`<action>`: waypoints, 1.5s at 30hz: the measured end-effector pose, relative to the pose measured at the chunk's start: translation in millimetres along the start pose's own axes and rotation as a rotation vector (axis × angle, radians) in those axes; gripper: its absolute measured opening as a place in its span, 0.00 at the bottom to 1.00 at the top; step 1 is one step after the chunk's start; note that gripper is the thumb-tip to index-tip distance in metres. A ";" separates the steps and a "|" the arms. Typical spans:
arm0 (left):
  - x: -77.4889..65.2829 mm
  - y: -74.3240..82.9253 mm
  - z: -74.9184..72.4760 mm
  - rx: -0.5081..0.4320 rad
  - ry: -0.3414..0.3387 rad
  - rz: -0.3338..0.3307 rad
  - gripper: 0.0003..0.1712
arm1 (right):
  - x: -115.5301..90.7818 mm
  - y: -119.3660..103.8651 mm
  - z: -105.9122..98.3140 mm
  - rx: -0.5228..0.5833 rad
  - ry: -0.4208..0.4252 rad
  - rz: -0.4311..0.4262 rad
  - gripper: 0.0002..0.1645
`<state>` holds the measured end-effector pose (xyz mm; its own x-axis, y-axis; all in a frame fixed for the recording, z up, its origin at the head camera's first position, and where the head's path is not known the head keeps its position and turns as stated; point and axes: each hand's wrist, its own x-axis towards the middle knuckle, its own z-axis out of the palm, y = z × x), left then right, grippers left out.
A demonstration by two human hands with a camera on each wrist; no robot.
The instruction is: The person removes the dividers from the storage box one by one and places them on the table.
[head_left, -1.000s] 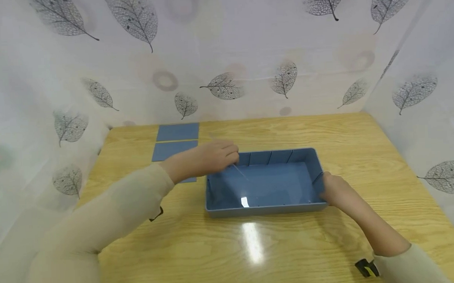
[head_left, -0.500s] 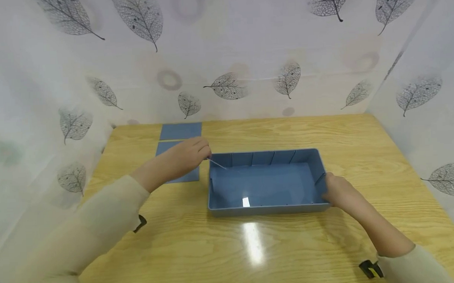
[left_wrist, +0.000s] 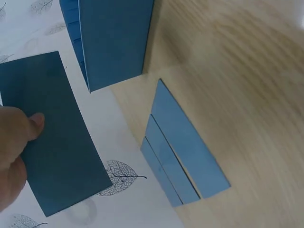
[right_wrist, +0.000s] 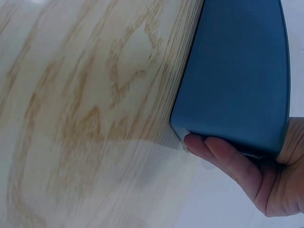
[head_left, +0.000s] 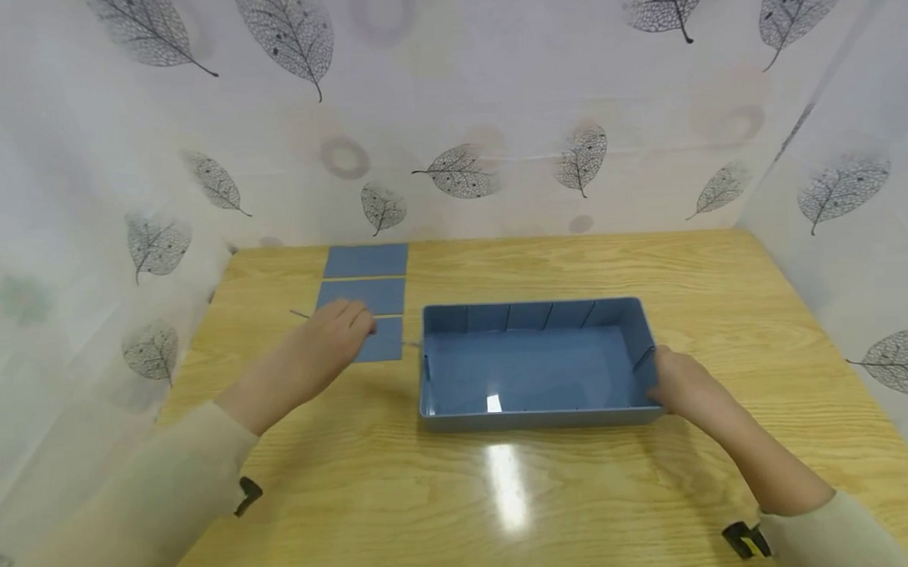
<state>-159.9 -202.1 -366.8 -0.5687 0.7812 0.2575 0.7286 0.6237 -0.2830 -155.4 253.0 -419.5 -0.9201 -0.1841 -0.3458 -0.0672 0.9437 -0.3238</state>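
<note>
My left hand [head_left: 332, 338] pinches a thin blue-grey divider panel [left_wrist: 66, 156] between thumb and fingers. In the head view that panel is edge-on and mostly hidden behind the hand. It is raised over three flat divider panels [head_left: 366, 261], laid in a column on the table to the left of a long blue box [head_left: 541, 420]. The box is open-topped, with slots along its inner back wall and no divider standing in it. At its right end, my right hand [head_left: 681, 382] grips the end wall, with fingers [right_wrist: 228, 156] against the outside.
The wooden table [head_left: 581, 496] carries the box near its middle. A leaf-patterned white curtain [head_left: 492, 90] closes off the back and both sides. Dark straps [head_left: 249, 495] show at both cuffs.
My left hand has moved left and slightly down, carrying the divider panel from above the box to over the flat panels. The right hand keeps its hold on the box.
</note>
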 end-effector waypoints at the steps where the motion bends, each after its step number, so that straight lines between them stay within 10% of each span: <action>1: -3.7 1.8 -0.6 0.007 -0.012 -0.023 0.17 | -0.2 -0.3 -0.2 0.003 -0.005 0.002 0.27; 10: -26.8 11.9 3.6 0.095 -0.067 -0.124 0.16 | -0.7 -0.4 -2.4 0.005 -0.003 0.006 0.27; 22: -39.7 22.1 29.5 -0.001 0.057 -0.209 0.19 | -1.3 1.9 -0.7 0.016 -0.006 -0.004 0.24; 32: -42.4 30.8 36.9 0.010 -0.148 -0.269 0.14 | -0.4 0.7 -2.2 -0.027 -0.006 -0.001 0.29; 45: -49.2 35.7 53.1 0.011 -0.222 -0.303 0.11 | -1.4 -1.5 -2.3 0.024 -0.055 0.051 0.32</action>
<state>-126.2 -216.9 -438.6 -0.8275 0.5474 0.1248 0.5114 0.8267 -0.2348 -154.9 252.5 -416.5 -0.8996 -0.1516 -0.4097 -0.0112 0.9455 -0.3254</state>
